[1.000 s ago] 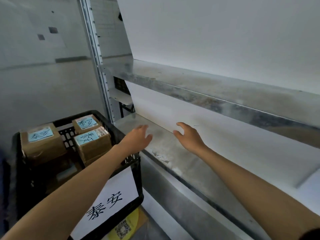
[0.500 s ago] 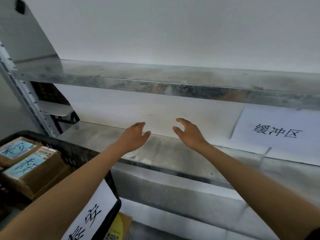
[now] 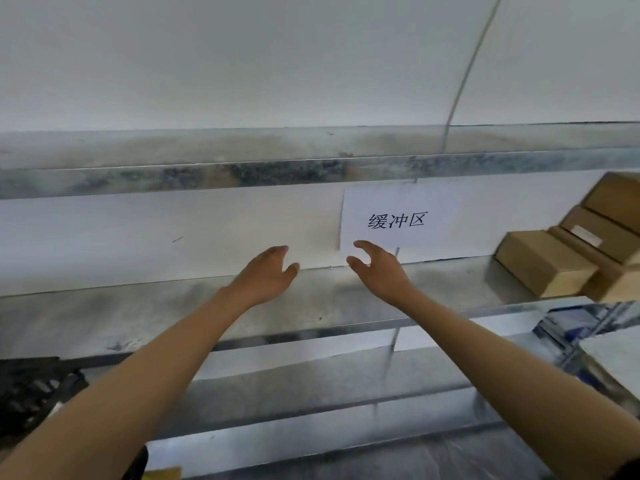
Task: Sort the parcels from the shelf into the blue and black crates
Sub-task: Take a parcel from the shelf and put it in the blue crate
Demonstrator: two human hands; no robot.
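Parcels [image 3: 547, 263], brown cardboard boxes, sit stacked on the metal shelf [image 3: 138, 313], well to the right of the paper sign [image 3: 396, 220]. The sign hangs on the white back panel and bears three printed characters.

In the head view, the front box lies flat on the shelf board. Others are piled behind and above it, partly cut off by the frame edge. Both bare arms reach forward over the shelf. The left hand [image 3: 266, 275] hovers below and left of the sign, fingers loosely spread, holding nothing. The right hand [image 3: 379, 268] hangs just under the sign's lower left corner, fingers relaxed and slightly curved, also empty. Its palm faces the left hand. Far down and left of the sign, a corner of the black crate [image 3: 31, 393] shows. Below and right of the sign, under the parcels, the blue crate [image 3: 568, 323] appears blurred.
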